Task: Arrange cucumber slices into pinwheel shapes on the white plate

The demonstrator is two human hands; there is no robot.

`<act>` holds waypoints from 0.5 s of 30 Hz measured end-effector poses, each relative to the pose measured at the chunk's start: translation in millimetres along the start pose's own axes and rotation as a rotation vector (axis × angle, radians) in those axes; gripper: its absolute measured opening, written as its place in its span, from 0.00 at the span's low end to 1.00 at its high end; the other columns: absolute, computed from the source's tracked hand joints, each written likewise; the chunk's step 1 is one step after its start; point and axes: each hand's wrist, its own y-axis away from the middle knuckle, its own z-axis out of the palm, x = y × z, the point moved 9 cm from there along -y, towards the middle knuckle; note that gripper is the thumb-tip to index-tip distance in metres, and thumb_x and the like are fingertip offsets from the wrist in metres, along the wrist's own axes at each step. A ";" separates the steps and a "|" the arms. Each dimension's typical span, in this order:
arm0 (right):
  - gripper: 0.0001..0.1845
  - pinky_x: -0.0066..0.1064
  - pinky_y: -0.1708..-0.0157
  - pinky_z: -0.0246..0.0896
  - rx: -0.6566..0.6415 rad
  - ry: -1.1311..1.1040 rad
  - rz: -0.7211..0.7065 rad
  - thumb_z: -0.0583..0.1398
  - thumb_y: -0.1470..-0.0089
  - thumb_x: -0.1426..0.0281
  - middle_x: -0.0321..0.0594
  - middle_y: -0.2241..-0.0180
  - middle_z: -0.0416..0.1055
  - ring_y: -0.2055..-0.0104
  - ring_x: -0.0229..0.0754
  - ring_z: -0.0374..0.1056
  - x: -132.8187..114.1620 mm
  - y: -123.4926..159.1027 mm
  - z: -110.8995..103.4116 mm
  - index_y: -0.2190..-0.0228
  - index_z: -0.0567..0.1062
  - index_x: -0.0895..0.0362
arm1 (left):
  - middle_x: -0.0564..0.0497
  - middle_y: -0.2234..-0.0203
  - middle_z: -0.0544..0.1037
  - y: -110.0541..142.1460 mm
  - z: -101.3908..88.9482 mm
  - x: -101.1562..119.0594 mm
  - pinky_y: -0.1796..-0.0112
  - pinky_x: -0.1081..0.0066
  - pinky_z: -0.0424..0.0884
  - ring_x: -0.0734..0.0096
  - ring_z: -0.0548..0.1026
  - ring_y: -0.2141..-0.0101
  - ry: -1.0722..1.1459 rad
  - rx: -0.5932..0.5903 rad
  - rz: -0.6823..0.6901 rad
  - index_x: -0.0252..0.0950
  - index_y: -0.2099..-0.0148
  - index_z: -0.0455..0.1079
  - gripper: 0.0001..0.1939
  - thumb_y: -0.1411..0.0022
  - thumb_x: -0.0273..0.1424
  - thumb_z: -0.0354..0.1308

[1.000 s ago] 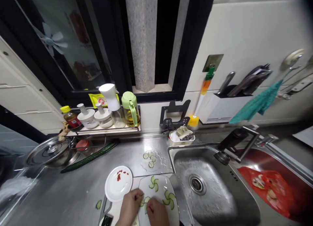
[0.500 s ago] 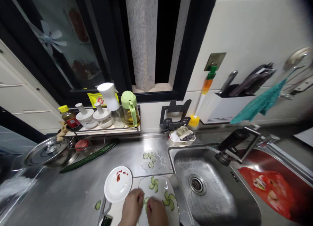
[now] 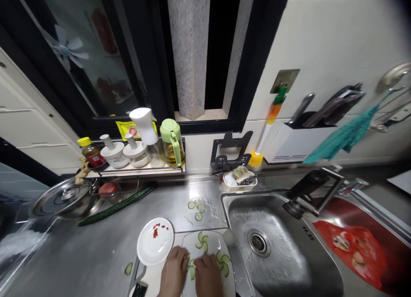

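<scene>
Both hands have drawn closer together at the bottom centre of the frame since the earlier picture. Left hand (image 3: 173,273) pinches a cucumber slice (image 3: 192,269) on the white plate (image 3: 212,240), fingers clenched; right hand (image 3: 208,275) rests beside it, grip unclear. Slices are thin and wet: a slip could break the pinwheel pattern (image 3: 222,262) lying just right.

The bottom edge is cutting off both wrists, and the left hand (image 3: 174,273) and right hand (image 3: 208,275) are covering the near half of the plate (image 3: 210,241). Their fingertips are hiding most of the cucumber slices (image 3: 192,269) between them. A dark handle (image 3: 140,289) is running out of frame.
</scene>
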 end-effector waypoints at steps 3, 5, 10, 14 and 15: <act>0.20 0.41 0.54 0.53 0.004 -0.011 -0.028 0.51 0.50 0.83 0.45 0.61 0.74 0.54 0.53 0.63 -0.1 -1.5 3.4 0.65 0.78 0.54 | 0.48 0.66 0.73 -0.5 1.2 -1.2 0.60 0.70 0.65 0.68 0.72 0.64 0.007 0.016 0.005 0.38 0.65 0.70 0.12 0.37 0.29 0.45; 0.19 0.40 0.54 0.54 0.003 -0.009 -0.023 0.52 0.51 0.83 0.45 0.62 0.74 0.54 0.53 0.63 1.1 -2.1 8.0 0.66 0.78 0.54 | 0.48 0.66 0.73 -0.9 1.9 -2.8 0.61 0.70 0.65 0.68 0.72 0.64 0.002 0.021 0.005 0.38 0.65 0.70 0.12 0.37 0.30 0.45; 0.19 0.40 0.53 0.53 0.032 -0.003 -0.017 0.52 0.50 0.83 0.45 0.62 0.74 0.54 0.52 0.63 1.9 -3.4 15.2 0.66 0.79 0.55 | 0.49 0.66 0.74 -1.8 4.3 -5.4 0.60 0.71 0.64 0.68 0.72 0.63 -0.003 0.004 0.011 0.38 0.65 0.71 0.12 0.37 0.30 0.46; 0.18 0.41 0.54 0.54 0.035 0.011 0.007 0.53 0.49 0.81 0.45 0.62 0.75 0.54 0.53 0.63 3.8 -3.3 14.0 0.67 0.79 0.55 | 0.49 0.66 0.74 -2.3 4.0 -5.8 0.60 0.71 0.65 0.69 0.72 0.64 -0.019 0.013 0.020 0.38 0.66 0.70 0.12 0.37 0.29 0.46; 0.17 0.41 0.54 0.54 0.038 0.014 0.003 0.53 0.49 0.81 0.44 0.63 0.75 0.54 0.53 0.63 3.4 -2.8 12.3 0.67 0.79 0.55 | 0.49 0.66 0.74 -2.4 4.1 -5.9 0.60 0.71 0.65 0.69 0.72 0.64 -0.024 0.015 0.021 0.38 0.66 0.70 0.12 0.37 0.29 0.45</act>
